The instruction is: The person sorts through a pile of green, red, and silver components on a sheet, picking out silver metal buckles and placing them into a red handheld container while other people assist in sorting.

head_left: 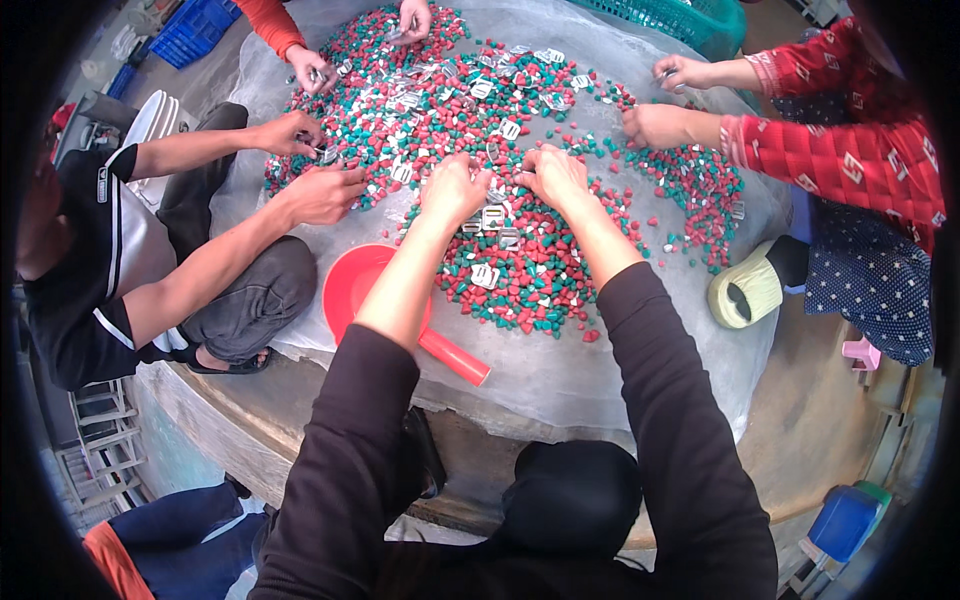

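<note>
My left hand (455, 188) and my right hand (556, 178) are close together over a heap of small red, green and white pebble-like pieces (540, 270). Both have their fingers bent inward, thumb towards fingertips. Whatever they pinch is too small or hidden to name. Between and just below them lie pale slotted buckles (493, 217) scattered among the pieces. Another buckle (485, 275) rests lower on the heap. The heap spreads over a translucent plastic sheet (560, 380). Left of the heap, partly behind my left forearm, sits a red long-handled scoop (452, 355).
A co-worker's hands (325, 193) pick at the heap on the left. Another's hands (660, 125), in red patterned sleeves, work on the right, and a third's (312, 72) at the far side. A green basket (690, 25) and a blue crate (195, 32) stand farther off.
</note>
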A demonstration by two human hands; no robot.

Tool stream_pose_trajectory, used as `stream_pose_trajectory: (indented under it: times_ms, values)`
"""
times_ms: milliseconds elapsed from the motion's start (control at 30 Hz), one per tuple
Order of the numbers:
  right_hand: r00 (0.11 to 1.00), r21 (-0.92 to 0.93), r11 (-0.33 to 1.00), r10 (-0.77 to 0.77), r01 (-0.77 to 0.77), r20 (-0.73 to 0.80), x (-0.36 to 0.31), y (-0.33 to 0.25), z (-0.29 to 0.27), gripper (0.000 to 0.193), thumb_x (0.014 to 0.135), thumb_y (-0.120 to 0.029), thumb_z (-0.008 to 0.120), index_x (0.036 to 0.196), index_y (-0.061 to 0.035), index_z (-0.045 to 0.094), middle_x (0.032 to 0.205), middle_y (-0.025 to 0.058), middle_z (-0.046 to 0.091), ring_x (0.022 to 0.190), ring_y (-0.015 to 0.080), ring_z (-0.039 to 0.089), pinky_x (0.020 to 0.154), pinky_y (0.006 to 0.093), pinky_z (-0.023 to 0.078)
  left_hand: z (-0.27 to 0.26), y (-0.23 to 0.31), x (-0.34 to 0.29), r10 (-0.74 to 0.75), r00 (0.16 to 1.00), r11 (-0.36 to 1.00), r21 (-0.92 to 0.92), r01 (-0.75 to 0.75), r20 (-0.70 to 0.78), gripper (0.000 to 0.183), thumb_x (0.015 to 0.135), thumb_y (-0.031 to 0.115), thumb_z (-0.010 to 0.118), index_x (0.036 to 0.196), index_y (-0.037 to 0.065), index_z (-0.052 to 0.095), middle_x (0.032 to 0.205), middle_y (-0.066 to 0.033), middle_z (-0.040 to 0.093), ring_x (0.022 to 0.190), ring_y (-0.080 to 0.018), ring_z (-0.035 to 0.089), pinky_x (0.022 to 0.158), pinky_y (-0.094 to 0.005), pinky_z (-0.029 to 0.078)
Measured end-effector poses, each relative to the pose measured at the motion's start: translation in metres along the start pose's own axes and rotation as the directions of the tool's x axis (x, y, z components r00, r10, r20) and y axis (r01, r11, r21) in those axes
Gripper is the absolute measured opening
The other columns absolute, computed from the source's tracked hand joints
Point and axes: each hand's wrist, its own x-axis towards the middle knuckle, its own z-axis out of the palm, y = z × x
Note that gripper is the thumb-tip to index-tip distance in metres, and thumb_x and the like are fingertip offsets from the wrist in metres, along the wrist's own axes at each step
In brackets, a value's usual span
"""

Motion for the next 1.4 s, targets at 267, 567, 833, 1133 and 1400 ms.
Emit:
stream_pose_trajectory:
  times_ms: [267,567,833,1133,1400]
  values:
    - [0.895,0.901,-0.045,0.1,-0.432,0.434,-0.025,0.008,-0.021,0.023,0.081,-0.028,0.061,0.096,-0.0111,0.057,0.08,0.0009,0.061,0.068,0.0116,0.061,0.051,0.0229,0.044,0.031,-0.018,0.04,-0.06,0.988,0.997,-0.062,0.051,-0.143,0.022,0.076,0.03,0.066,0.09,0.013,0.066,0.08,-0.006,0.067,0.081,-0.0193,0.064,0.071,-0.0351,0.049]
    - [0.972,0.317,0.947,-0.024,-0.053,0.232,-0.029,-0.045,-0.007,0.021,0.067,-0.023,0.072,0.074,-0.0055,0.064,0.07,0.0077,0.064,0.07,0.0215,0.063,0.065,0.0365,0.048,-0.03,-0.053,0.009,0.027,0.927,-0.009,-0.928,0.373,0.373,0.03,0.079,0.027,0.062,0.098,0.005,0.056,0.098,-0.0082,0.062,0.079,-0.0215,0.062,0.059,-0.034,0.054]
    - [0.863,0.869,0.03,-0.11,-0.493,0.493,-0.047,0.003,-0.03,0.016,0.078,-0.017,0.065,0.089,-0.0082,0.057,0.087,0.0039,0.06,0.065,0.0091,0.059,0.044,0.0207,0.042,0.019,-0.007,-0.007,0.077,0.992,0.989,0.122,-0.088,0.097,0.026,0.075,0.022,0.068,0.092,0.003,0.066,0.082,-0.0172,0.065,0.078,-0.0284,0.065,0.07,-0.0366,0.05]
    - [0.993,0.576,0.818,-0.068,0.002,0.093,-0.071,-0.063,-0.023,0.021,0.07,-0.019,0.072,0.081,-0.0039,0.063,0.083,0.0103,0.063,0.079,0.0222,0.062,0.071,0.0344,0.047,-0.108,-0.005,-0.082,-0.067,0.997,0.992,-0.102,0.071,0.048,0.018,0.079,0.016,0.064,0.087,0.0,0.066,0.067,-0.0101,0.063,0.062,-0.0155,0.059,0.058,-0.0288,0.045]
    - [0.864,0.49,0.814,-0.458,0.313,0.209,-0.099,-0.184,-0.011,0.026,0.071,-0.013,0.061,0.096,-0.0063,0.055,0.092,0.0145,0.054,0.082,0.0331,0.06,0.069,0.0428,0.051,-0.11,-0.042,-0.16,-0.413,0.909,0.9,0.18,0.397,0.059,0.016,0.073,0.007,0.063,0.085,-0.004,0.063,0.075,-0.0244,0.061,0.078,-0.0374,0.062,0.071,-0.0411,0.048]
